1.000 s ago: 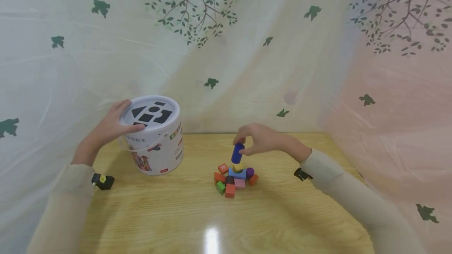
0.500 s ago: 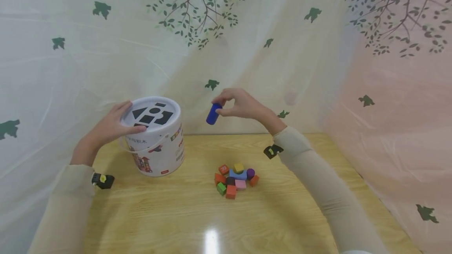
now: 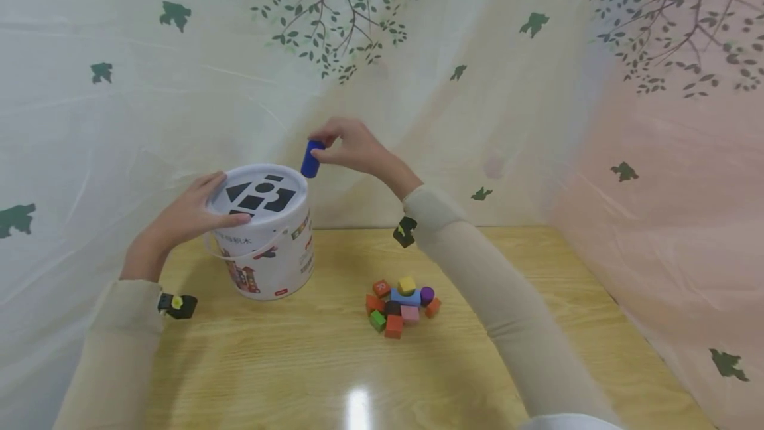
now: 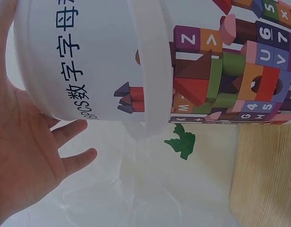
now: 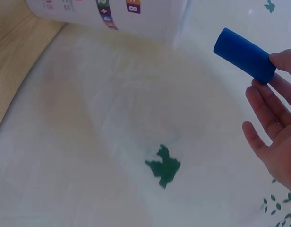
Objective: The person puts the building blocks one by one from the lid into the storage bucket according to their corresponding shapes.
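A white bucket printed with toy blocks stands on the table at the left, its lid cut with dark shaped holes. My left hand spreads its fingers and thumb around the lid's left edge and rests there. Between the thumb and fingertips of my right hand is a blue cylinder block, tilted, raised near the lid's right rim. In the right wrist view the blue cylinder block is pinched at one end.
A cluster of coloured blocks lies mid-table, among them a blue arch block, a yellow block, a red block and a green block. A bucket handle hangs along its front. Printed curtain closes off the table's back.
My right hand has lifted the blue cylinder block from over the cluster and carried it up and left to the bucket's lid. My left hand has stayed at the lid.
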`<action>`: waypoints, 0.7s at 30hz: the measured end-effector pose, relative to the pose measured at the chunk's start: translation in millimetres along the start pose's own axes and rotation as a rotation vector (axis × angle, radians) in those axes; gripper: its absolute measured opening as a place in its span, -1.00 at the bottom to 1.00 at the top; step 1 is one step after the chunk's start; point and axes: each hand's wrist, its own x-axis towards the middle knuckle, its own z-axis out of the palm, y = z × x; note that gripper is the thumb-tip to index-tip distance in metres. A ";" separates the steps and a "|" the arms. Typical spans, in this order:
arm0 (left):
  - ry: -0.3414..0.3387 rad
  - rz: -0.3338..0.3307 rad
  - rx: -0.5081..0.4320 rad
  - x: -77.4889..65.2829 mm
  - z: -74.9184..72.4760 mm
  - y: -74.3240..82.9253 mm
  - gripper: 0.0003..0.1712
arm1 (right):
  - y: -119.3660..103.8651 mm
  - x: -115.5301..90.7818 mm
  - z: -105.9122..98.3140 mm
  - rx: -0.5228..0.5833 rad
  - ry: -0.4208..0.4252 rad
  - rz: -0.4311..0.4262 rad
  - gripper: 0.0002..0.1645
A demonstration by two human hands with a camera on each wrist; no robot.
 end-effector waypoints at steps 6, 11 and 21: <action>0.004 -0.002 -0.014 0.1 1.0 -0.7 0.41 | -9.5 22.9 23.1 0.005 0.024 -0.038 -0.58; 0.004 0.003 -0.014 0.6 0.7 -1.9 0.39 | -17.9 31.9 38.8 -0.018 -0.003 -0.031 -0.57; 0.026 0.019 0.002 -0.6 3.1 -1.9 0.38 | -18.2 38.6 63.8 -0.108 -0.019 0.013 -0.53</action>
